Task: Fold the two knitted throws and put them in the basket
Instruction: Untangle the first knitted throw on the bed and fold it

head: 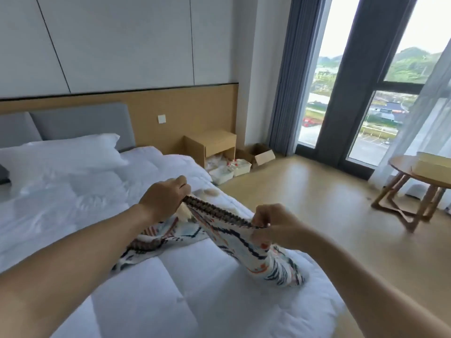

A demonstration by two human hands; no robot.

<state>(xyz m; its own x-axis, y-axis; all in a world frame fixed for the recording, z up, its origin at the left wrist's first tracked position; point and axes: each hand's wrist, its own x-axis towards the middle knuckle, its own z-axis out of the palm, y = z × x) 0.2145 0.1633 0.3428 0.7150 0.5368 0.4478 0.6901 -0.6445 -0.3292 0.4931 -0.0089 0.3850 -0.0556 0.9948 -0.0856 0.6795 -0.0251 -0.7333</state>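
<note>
a: where's the throw (220,231)?
b: on the white duvet (175,296). its dark edge is lifted taut between both hands and the rest sags onto the cover.
a: and the grips?
b: the left hand (166,198) is curled round one end, fingertips hidden behind the hand. the right hand (273,225) pinches the other end, thumb and fingers closed on it.
a: anything unclear?
b: the left forearm (85,252) covers part of the cloth. a pale fuzzy thing (210,192) past that hand is too blurred to name.

Saw a bed (83,123) covered by a rumpled white quilted duvet (73,198). Found a white pillow (61,154) lying at its head end. Noted a patterned knitted throw (275,267) resting partly on the duvet near the right edge.
</note>
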